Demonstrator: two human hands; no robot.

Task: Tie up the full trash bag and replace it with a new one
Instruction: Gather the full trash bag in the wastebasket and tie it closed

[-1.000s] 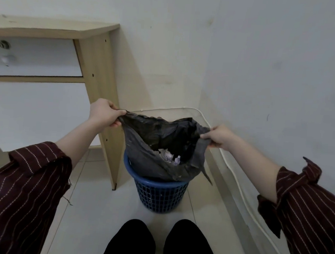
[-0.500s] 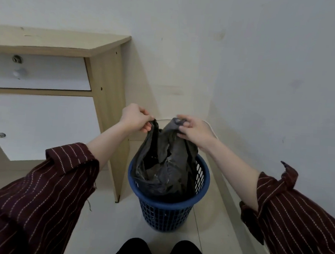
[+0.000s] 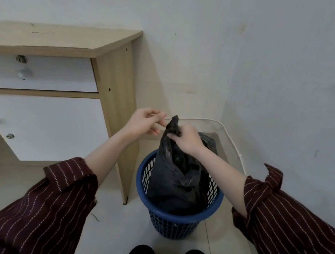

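R hand (image 3: 187, 140) grips bag (image 3: 177, 179), L hand (image 3: 143, 123) beside

Crinkled black plastic bag (image 3: 176, 175); blue plastic mesh basket (image 3: 175, 222); matt wood-grain desk (image 3: 116, 83).

black trash bag (image 3: 177, 179), blue basket (image 3: 178, 217), maroon pinstriped sleeves (image 3: 44, 203)

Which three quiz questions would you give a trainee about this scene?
1. True or false: the bag stands inside the basket.
2. Which hand grips the bag's neck?
3. The basket's colour is: A red, B blue, C green.
Key: 1 true; 2 the right hand; 3 B.
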